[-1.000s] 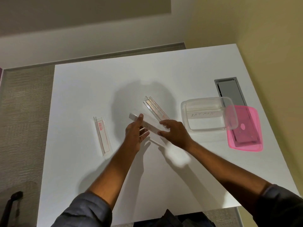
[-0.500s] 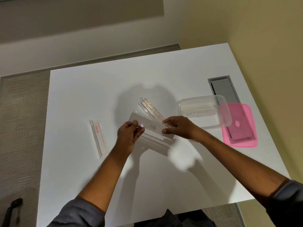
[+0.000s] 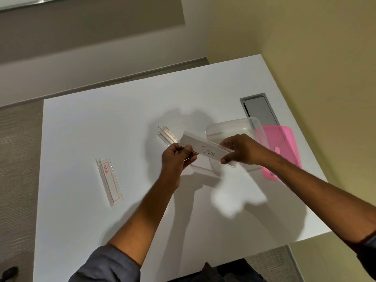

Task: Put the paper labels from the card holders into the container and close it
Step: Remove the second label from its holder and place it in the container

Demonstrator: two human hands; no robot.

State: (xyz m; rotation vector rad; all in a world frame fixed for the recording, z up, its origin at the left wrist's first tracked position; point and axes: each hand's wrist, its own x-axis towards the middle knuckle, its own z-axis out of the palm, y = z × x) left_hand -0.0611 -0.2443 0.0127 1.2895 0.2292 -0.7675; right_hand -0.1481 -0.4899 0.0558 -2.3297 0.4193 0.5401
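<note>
Clear plastic and white paper fill the middle of a white table (image 3: 122, 123), seen from above by a head-worn camera. Both hands hold one transparent card holder (image 3: 227, 159) lifted above the tabletop. A second ago it was low over the table with no writing to be read; now it is raised and turned towards the camera, and its paper label (image 3: 205, 148) shows the handwritten word "Dog".

The left hand (image 3: 177, 157) pinches the holder's left end between thumb and fingers. The right hand (image 3: 242, 149) closes its thumb and fingertips on the right end, where label and holder meet. Whether those fingers grip only the paper or the plastic too cannot be told. The label's upper left corner stands clear of the holder, so it looks partly drawn out.

The clear container (image 3: 234, 129) sits open on the table just behind the right hand, which now hides most of its inside. Its pink lid (image 3: 282, 143) lies touching its right side, partly over a grey slot in the table (image 3: 260, 112).

Two other holders lie flat: one (image 3: 108, 180) well to the left with a red-printed label, and one (image 3: 167, 136) just behind the left hand.

This label is probably about to slide free and go into the container; the other two holders and the lid appear not yet dealt with.
</note>
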